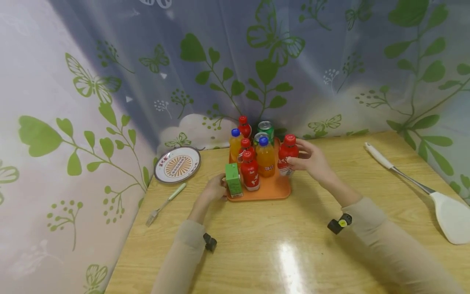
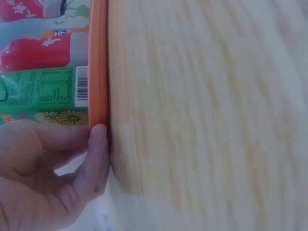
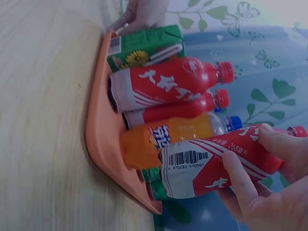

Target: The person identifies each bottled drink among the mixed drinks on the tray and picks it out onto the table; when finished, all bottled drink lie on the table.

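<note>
My right hand (image 1: 311,160) grips a red plastic drink bottle (image 1: 288,152) with a white lower label. In the right wrist view, this bottle is tilted, with its base above the right side of the orange tray (image 3: 98,130). At the tray's front left corner, my left hand (image 2: 45,178) pinches the rim between thumb and fingers. Right beside those fingers stands a green drink carton (image 1: 233,180). Another red bottle (image 1: 250,173) is next to the carton. Behind them on the tray are more red bottles, orange soda bottles (image 1: 265,159) with blue caps, and green cans (image 1: 266,130), partly hidden.
Left of the tray, a round patterned plate (image 1: 178,164) leans near the curtain, and a fork (image 1: 165,205) with a pale green handle lies before it. A white-headed spatula (image 1: 449,216) lies at far right. A patterned curtain (image 1: 220,61) borders the wooden table (image 1: 257,241).
</note>
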`<act>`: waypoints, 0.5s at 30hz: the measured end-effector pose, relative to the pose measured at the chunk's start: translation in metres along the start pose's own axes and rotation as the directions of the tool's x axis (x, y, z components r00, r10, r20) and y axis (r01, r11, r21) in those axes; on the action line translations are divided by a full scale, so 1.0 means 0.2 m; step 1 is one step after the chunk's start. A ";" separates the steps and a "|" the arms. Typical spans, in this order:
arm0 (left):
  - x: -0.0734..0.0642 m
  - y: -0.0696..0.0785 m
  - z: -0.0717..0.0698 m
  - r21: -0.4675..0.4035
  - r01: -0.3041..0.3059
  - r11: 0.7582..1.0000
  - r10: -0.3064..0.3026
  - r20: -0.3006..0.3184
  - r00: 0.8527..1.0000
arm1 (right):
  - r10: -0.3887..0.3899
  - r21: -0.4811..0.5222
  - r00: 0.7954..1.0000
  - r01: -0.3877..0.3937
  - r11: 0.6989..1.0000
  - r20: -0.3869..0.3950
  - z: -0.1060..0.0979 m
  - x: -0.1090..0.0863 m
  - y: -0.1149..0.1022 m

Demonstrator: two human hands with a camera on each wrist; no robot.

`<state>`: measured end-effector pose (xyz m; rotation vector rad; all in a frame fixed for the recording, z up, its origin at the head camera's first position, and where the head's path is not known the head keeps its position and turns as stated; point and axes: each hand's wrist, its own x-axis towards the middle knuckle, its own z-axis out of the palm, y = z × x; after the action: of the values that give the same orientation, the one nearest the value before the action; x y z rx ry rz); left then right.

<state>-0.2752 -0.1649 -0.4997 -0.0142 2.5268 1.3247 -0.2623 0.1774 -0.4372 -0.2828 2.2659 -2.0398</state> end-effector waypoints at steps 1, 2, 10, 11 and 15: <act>0.00 0.00 0.00 -0.001 0.003 1.000 -0.003 0.003 1.000 | 0.006 -0.005 1.000 -0.006 1.000 -0.011 -0.02 0.01 0.00; 0.00 0.00 0.00 0.001 0.006 1.000 -0.006 0.006 1.000 | 0.008 -0.008 1.000 -0.008 1.000 -0.019 -0.03 0.01 -0.01; 0.00 0.01 0.00 0.042 0.011 0.999 -0.011 0.008 1.000 | 0.015 0.008 0.998 -0.014 1.000 -0.067 -0.11 0.08 -0.05; 0.00 0.01 0.00 0.037 0.013 0.999 -0.013 0.009 1.000 | 0.020 0.009 0.997 -0.019 1.000 -0.072 -0.12 0.10 -0.05; 0.00 0.01 0.00 0.018 0.017 1.000 -0.017 0.007 1.000 | 0.029 0.008 0.996 -0.028 1.000 -0.088 -0.16 0.15 -0.04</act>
<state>-0.2756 -0.1638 -0.4990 -0.0273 2.5263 1.2934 -0.2965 0.2019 -0.4234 -0.1625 2.2979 -2.0853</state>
